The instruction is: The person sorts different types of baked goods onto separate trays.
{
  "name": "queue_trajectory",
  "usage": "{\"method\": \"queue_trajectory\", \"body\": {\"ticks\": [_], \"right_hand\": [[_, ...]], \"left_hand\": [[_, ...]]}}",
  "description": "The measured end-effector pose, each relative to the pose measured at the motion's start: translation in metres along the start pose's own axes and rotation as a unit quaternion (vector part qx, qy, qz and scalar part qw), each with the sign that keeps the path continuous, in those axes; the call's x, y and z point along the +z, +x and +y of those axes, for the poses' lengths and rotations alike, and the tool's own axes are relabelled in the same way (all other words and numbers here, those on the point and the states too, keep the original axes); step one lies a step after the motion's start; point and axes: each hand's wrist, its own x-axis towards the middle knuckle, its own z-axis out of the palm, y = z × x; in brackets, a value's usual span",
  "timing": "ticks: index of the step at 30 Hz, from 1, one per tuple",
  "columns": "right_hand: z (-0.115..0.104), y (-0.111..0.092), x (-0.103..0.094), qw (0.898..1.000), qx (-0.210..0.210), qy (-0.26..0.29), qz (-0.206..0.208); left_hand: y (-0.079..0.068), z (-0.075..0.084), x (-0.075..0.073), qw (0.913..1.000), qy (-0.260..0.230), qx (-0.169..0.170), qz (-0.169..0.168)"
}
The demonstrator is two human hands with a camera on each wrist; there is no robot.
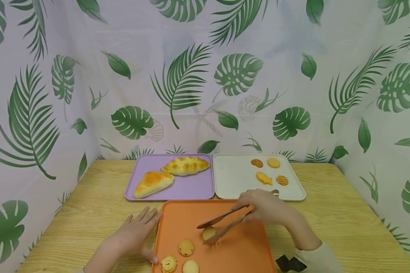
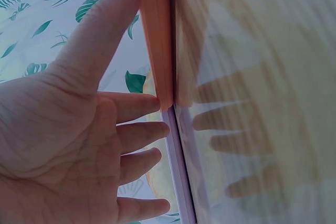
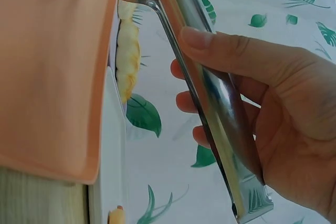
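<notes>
My right hand (image 1: 268, 207) grips metal tongs (image 3: 223, 98), thumb on one arm and fingers around the other. The tong tips straddle a round cookie (image 1: 209, 233) on the orange tray (image 1: 239, 252); whether both touch it, I cannot tell. Left of it are a dotted round cookie (image 1: 186, 247), a flower-shaped cookie (image 1: 169, 263) and a plain round cookie (image 1: 190, 267). At the tray's left edge rests my left hand (image 1: 131, 235), fingers extended and spread. In the left wrist view, its thumb touches the orange rim.
Behind, a purple tray (image 1: 188, 187) carries a triangular bread (image 1: 153, 184) and a braided bread (image 1: 185, 166). Beside it, a white tray (image 1: 230, 176) bears a fish-shaped cracker (image 1: 264, 178), a swirl cookie (image 1: 282, 180), a round cookie (image 1: 273, 163) and a brown cookie (image 1: 257, 163). Leaf-print curtain (image 1: 191, 140) surrounds the table.
</notes>
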Motion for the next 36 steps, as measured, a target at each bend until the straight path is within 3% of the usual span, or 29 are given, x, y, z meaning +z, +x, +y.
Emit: {"method": "queue_trajectory", "body": {"ticks": [11, 17, 23, 29, 36], "right_hand": [[0.022, -0.020, -0.019, 0.997, 0.042, 0.033, 0.061], [0.035, -0.031, -0.029, 0.991, 0.051, 0.004, 0.126], [0.050, -0.040, -0.032, 0.981, 0.098, -0.013, 0.169], [0.063, -0.042, -0.032, 0.971, 0.154, -0.022, 0.182], [0.078, -0.038, -0.023, 0.964, 0.190, -0.042, 0.182]], "left_hand": [[-0.001, 0.000, 0.000, 1.0000, -0.003, 0.000, -0.001], [0.000, 0.000, 0.000, 1.0000, 0.000, -0.001, -0.001], [0.001, -0.001, 0.000, 1.0000, 0.003, -0.003, -0.001], [0.002, -0.002, 0.001, 1.0000, 0.008, 0.000, 0.000], [0.001, -0.002, 0.001, 1.0000, 0.005, -0.004, -0.005]]}}
